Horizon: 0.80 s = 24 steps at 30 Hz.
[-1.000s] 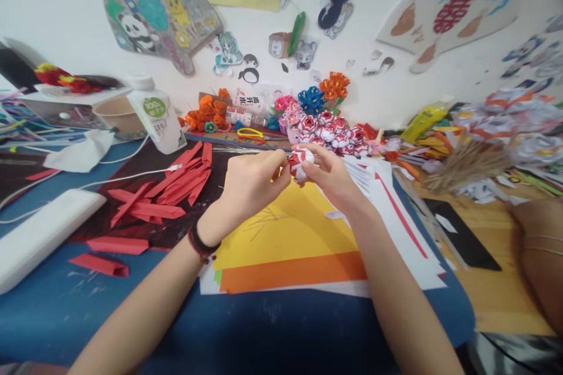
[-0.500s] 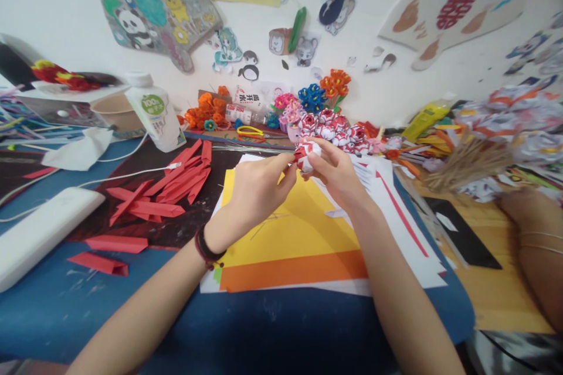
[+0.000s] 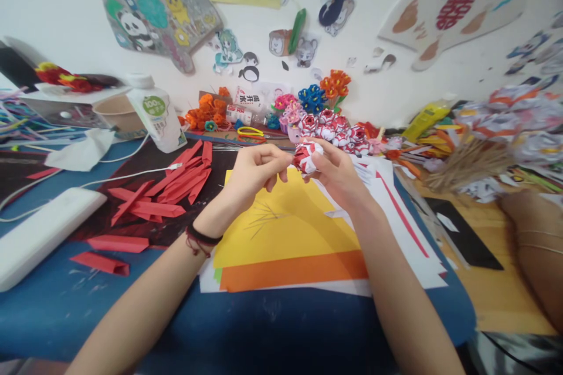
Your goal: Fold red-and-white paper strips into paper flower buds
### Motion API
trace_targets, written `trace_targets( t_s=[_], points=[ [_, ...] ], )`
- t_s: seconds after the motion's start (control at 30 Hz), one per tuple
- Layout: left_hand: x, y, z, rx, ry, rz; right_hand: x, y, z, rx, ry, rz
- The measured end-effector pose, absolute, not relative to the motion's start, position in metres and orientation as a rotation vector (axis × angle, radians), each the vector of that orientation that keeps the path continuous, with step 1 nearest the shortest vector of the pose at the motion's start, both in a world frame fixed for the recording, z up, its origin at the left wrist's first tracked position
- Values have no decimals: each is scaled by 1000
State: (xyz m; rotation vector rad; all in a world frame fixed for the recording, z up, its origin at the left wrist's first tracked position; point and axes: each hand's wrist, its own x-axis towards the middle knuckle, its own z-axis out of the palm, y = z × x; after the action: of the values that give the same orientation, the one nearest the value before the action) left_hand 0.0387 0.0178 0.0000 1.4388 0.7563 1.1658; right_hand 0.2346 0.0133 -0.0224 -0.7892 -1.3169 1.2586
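Note:
A red-and-white folded paper flower (image 3: 304,158) is held above the papers by my right hand (image 3: 336,173), its thumb and fingers closed around the flower's right side. At the flower's left side is my left hand (image 3: 257,173), thumb and fingertips pinched together close to the petals. Whatever the left fingers pinch is too small to make out. Below both hands lies yellow paper (image 3: 294,240) with several thin wires (image 3: 266,214) on it. An orange sheet (image 3: 290,272) shows under its front edge, and white sheets lie beneath.
Folded red paper strips (image 3: 185,184) lie left on a dark mat. Further left are a white power strip (image 3: 48,237) and a white bottle (image 3: 156,114). Finished paper flowers (image 3: 334,126) and yellow-handled scissors (image 3: 250,132) sit behind. Another person's arm (image 3: 536,240) rests at right.
My left hand has rolled and drawn slightly left from the flower, its fingers now curled in. The flower has turned a little in my right hand.

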Motion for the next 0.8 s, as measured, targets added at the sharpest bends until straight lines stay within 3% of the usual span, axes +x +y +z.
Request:
trace_targets(
  t_s=[0.53,0.8],
  points=[
    [36,24,-7,1527,745,1120,236,12,-21,-798,-1331,1283],
    [31,20,-6,2249,1000,1361,234,14,-24,-863,-1350,1163]
  ],
)
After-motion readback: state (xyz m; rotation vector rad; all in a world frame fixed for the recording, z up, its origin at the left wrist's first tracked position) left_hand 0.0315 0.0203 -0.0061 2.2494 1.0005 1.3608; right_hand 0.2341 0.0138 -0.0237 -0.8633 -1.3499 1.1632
